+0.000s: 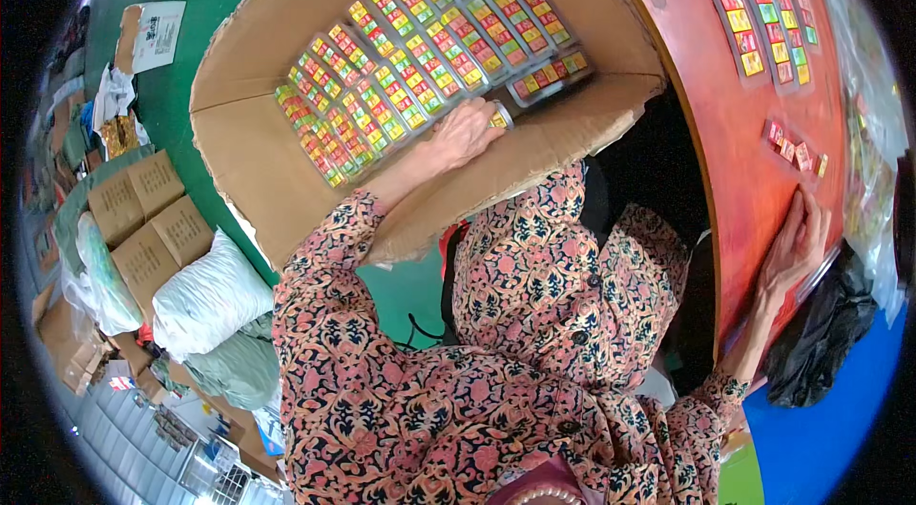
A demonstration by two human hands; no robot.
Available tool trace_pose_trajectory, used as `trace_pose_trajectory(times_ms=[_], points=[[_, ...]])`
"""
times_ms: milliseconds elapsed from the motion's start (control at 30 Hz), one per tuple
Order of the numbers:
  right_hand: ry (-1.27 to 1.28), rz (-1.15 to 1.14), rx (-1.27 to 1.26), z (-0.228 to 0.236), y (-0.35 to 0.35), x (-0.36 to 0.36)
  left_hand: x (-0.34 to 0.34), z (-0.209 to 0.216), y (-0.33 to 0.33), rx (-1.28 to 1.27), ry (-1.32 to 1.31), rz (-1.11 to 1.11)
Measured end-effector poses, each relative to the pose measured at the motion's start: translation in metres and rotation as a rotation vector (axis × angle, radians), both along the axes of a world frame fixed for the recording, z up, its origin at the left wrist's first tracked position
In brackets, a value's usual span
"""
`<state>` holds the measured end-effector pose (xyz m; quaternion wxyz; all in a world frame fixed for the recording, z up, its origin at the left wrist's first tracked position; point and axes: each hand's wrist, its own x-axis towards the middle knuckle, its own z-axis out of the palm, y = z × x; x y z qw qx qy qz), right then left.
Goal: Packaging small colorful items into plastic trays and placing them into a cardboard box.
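My left hand (463,135) reaches into a large brown cardboard box (250,114). Its fingers are closed round a clear-edged strip pack (499,117), of which only a yellowish end shows. Rows of similar strip packs (410,47), filled with small red, yellow and green pieces, stand tightly side by side in the box. One more pack (551,77) sits at the right end, apart from the rows. On the red table (687,114), my right hand (798,242) lies with fingers stretched out, just below several loose small red pieces (790,146).
More filled strip packs (735,13) lie at the table's far end. Clear plastic sheeting (863,104) and a black plastic bag (825,333) are along its right side. Stacked cartons (153,219) and a white sack (210,293) stand on the green floor at left.
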<state>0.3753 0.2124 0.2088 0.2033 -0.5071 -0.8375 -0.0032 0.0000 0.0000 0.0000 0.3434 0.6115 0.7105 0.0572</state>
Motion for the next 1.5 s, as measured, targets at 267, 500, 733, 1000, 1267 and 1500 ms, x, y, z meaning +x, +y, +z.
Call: trace_pose_trajectory(times_ms=[267, 500, 733, 1000, 1267, 1500], points=[[0.026, 0.023, 0.018, 0.000, 0.006, 0.006, -0.008, -0.023, -0.012, 0.142, -0.235, 0.031], [0.070, 0.032, 0.010, 0.010, 0.004, 0.012, 0.008, -0.031, -0.011, -0.073, -0.365, 0.174], [0.211, 0.012, -0.145, 0.011, 0.000, -0.003, -0.003, 0.037, -0.006, 0.141, -0.206, 0.128], [0.354, 0.074, -0.050, 0.034, 0.020, -0.012, 0.051, 0.224, 0.082, 0.692, -0.155, 0.139], [0.293, 0.233, -0.049, 0.027, 0.038, -0.029, 0.150, 0.228, 0.176, 1.089, -0.078, -0.370], [0.373, 0.165, -0.061, 0.031, 0.047, -0.005, 0.169, 0.212, 0.200, 1.080, -0.055, -0.404]])
